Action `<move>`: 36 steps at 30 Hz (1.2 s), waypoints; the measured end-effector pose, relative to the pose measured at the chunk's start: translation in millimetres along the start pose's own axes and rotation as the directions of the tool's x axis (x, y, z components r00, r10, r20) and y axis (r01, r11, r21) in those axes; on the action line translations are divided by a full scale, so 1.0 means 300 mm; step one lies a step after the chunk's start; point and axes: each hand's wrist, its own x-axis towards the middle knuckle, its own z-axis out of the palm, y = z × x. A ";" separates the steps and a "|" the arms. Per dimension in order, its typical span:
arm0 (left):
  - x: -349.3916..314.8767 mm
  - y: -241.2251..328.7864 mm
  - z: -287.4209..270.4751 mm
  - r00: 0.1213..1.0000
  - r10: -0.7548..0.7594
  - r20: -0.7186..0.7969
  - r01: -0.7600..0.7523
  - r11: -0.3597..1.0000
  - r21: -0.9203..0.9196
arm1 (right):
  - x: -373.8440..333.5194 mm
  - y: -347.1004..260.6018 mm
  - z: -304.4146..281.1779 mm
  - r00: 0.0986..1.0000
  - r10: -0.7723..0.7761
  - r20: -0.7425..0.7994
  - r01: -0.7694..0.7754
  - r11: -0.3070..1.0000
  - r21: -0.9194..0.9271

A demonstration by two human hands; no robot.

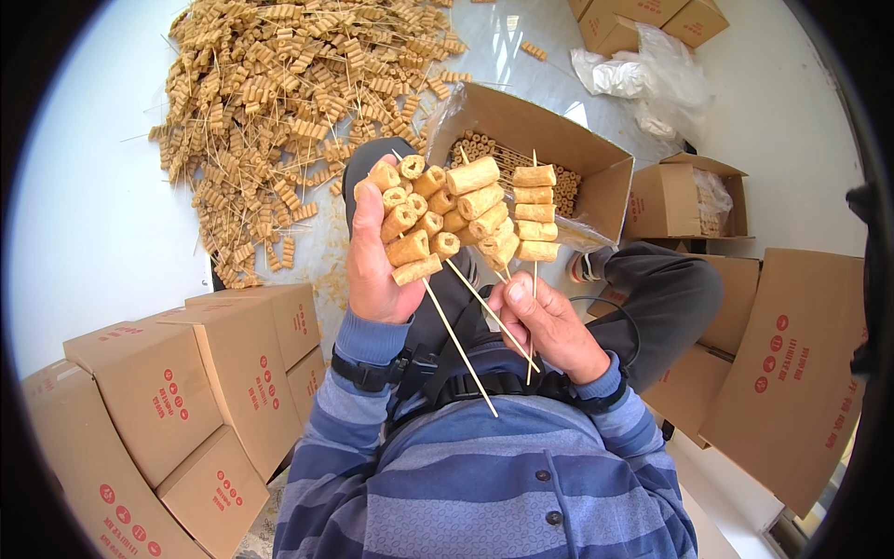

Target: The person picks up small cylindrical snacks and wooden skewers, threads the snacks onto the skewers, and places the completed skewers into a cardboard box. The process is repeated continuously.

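My left hand [377, 261] is closed around several skewers [406, 248] of golden, hollow tube-shaped rolls, its palm against their side. Their thin bare sticks [458, 343] slant down toward my waist. With thumb and fingers my right hand [551, 328] pinches the lower sticks of more skewers. One of these, a skewer with a stack of short rolls [535, 213], stands upright and apart from the others. Beside it, another loaded skewer [480, 207] leans against the left bunch. The fingers of my right hand partly hide where the sticks run.
Beyond my hands, an open cardboard box [568, 149] holds packed skewers. A large heap of skewers [279, 102] covers the floor at the far left. Closed cartons [149, 382] stack at the left, with more cartons [782, 363] at the right. Clear plastic bags [652, 84] lie at the far right.
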 end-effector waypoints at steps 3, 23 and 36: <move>0.028 0.013 -0.037 0.999 0.039 0.023 -0.038 0.998 -0.050 | -0.004 0.007 -0.004 1.000 0.014 0.009 -0.013 0.999 -0.045; -0.001 0.002 -0.009 0.992 0.031 0.126 -0.037 0.998 0.049 | 0.062 -0.038 0.059 0.957 -0.158 -0.245 0.097 0.965 -0.243; -0.080 -0.025 -0.073 0.955 -0.187 0.228 0.200 0.979 -0.032 | 0.029 -0.016 0.039 0.994 0.108 -0.015 -0.106 0.937 -0.331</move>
